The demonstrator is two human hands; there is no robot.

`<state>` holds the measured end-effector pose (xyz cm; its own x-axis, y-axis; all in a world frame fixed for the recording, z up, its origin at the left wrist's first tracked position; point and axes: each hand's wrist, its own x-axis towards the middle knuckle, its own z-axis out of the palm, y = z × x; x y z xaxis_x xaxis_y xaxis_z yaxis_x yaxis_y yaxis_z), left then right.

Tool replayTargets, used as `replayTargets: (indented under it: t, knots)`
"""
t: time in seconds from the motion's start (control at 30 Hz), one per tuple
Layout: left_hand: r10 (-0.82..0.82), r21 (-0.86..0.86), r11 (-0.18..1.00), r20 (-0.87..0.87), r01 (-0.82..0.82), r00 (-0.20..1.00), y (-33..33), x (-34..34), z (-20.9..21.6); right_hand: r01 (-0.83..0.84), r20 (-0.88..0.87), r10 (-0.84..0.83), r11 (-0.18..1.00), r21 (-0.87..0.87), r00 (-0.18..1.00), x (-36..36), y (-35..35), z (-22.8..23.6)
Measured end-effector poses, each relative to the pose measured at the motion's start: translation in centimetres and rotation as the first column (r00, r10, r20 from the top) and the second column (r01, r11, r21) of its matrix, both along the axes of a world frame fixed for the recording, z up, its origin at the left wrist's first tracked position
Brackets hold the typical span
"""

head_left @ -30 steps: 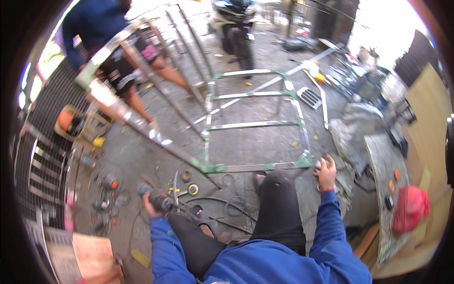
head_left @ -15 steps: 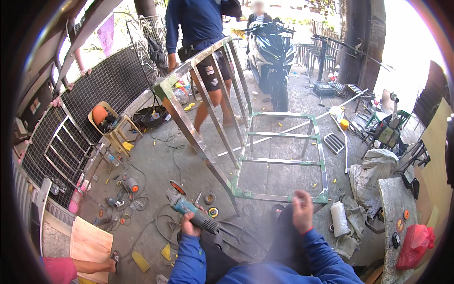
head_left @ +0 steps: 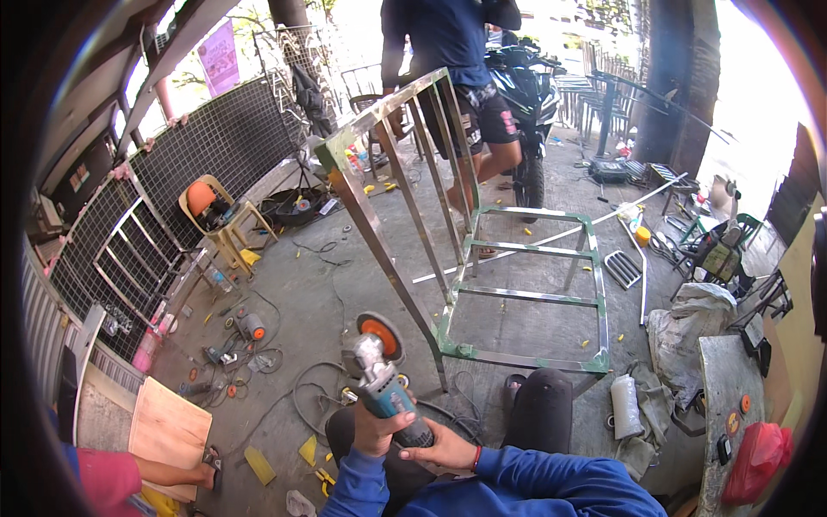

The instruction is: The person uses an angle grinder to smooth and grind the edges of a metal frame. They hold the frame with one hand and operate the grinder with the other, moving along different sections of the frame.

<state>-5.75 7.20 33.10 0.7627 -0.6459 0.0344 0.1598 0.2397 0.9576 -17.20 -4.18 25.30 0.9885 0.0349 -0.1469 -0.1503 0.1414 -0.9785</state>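
An angle grinder (head_left: 389, 398) with a teal body is in front of my lap, its orange-faced disc (head_left: 379, 334) tilted up and away from me. My left hand (head_left: 379, 431) is closed around the grinder's body. My right hand (head_left: 446, 450) grips the dark rear end, its thumb along the housing. Just beyond stands a bare metal chair frame (head_left: 527, 295), with green patches at its joints and a tall slatted back on the left. The disc is apart from the frame. Whether the disc is spinning, I cannot tell.
A person (head_left: 444, 43) in dark blue walks behind the frame, near a motorcycle (head_left: 530, 112). At lower left, another person's leg (head_left: 172, 470) is beside a wooden board (head_left: 168, 431). Cables (head_left: 297, 401) and power tools (head_left: 250, 327) lie on the floor. A red bag (head_left: 758, 465) sits at right.
My right hand has come from beside the frame onto the grinder. The grinder has swung upright, disc end up. The person behind has moved right, now blocking part of the motorcycle.
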Motion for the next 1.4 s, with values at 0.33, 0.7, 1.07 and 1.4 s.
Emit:
replayTargets:
  t: [0.33, 0.7, 1.07, 1.4]
  knots:
    - [-0.299, 0.058, 0.954, 0.124, 0.294, 0.946, -4.7, 0.2, 5.3, -0.159, 0.218, 0.091, 0.934, 0.319, 0.972, 0.3, -6.0, 2.1]
    - [-0.462, -0.035, 0.882, -0.252, 0.469, 0.85, -13.6, -1.5, -0.3, -0.331, 0.209, 0.328, 0.378, 0.865, 0.921, -2.8, -11.2, -2.5]
    - [-0.503, 0.095, 0.843, -0.208, 0.529, 0.839, -16.3, -2.2, -0.5, -0.308, 0.199, 0.263, 0.485, 0.818, 0.944, -3.9, -12.9, -3.8]
    - [-0.526, 0.107, 0.836, -0.12, 0.538, 0.842, -15.0, -2.0, -0.4, -0.253, 0.205, 0.148, 0.535, 0.806, 0.967, -3.6, -11.1, -4.3]
